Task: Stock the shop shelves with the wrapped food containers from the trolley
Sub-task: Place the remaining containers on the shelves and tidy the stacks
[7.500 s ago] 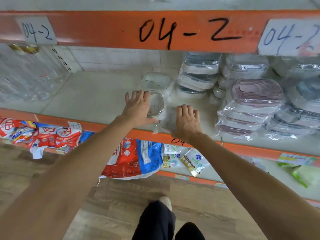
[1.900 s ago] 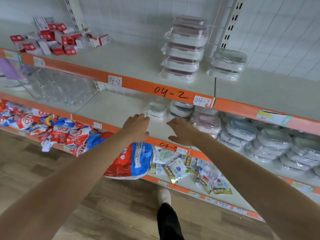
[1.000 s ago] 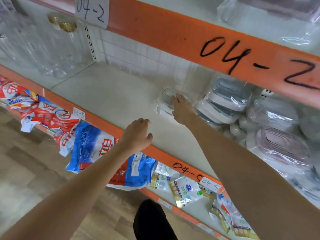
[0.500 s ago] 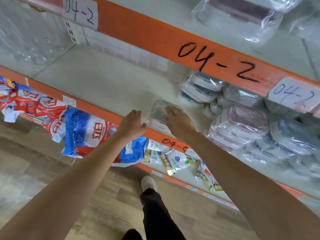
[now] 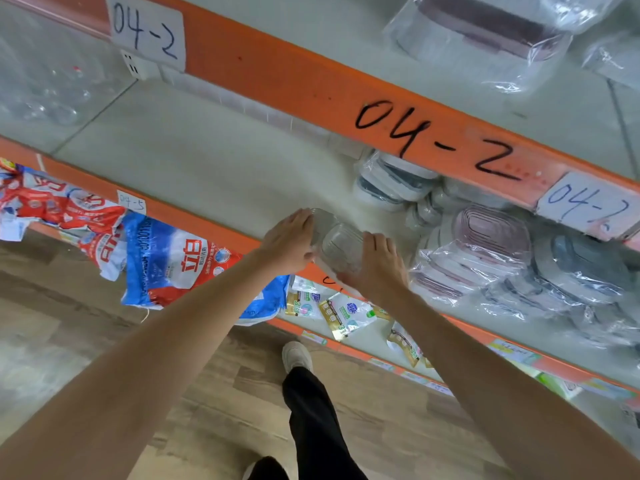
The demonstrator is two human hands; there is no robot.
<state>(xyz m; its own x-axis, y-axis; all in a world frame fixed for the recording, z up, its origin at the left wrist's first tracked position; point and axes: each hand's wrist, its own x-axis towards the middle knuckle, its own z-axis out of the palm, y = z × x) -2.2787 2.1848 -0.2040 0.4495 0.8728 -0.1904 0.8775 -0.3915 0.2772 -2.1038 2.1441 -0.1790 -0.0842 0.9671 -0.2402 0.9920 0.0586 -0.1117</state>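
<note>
A small clear container (image 5: 337, 245), wrapped in thin film, is held at the front edge of the middle shelf (image 5: 214, 174), partly over its orange lip. It is flanked by both hands. The left hand (image 5: 289, 242) is laid against the container's left side, fingers nearly straight and close together, with the fingertips reaching its far left corner. The right hand (image 5: 377, 268) is cupped around the near right side, fingers bent over the lid and the heel of the hand below the shelf edge. The container is thus clasped between the two (whether its base rests on the shelf cannot be told).

Further right on the same shelf, piles of wrapped containers (image 5: 485, 258) are stacked, some with pink lids and some with grey, near the right hand but apart from it. Above, another wrapped container (image 5: 485, 32) is seen on the upper shelf, whose orange front (image 5: 311, 81) is marked "04-2". Below the hands, red and blue bags (image 5: 166, 258) and small sachets (image 5: 341, 313) are spread on the lower shelf.
</note>
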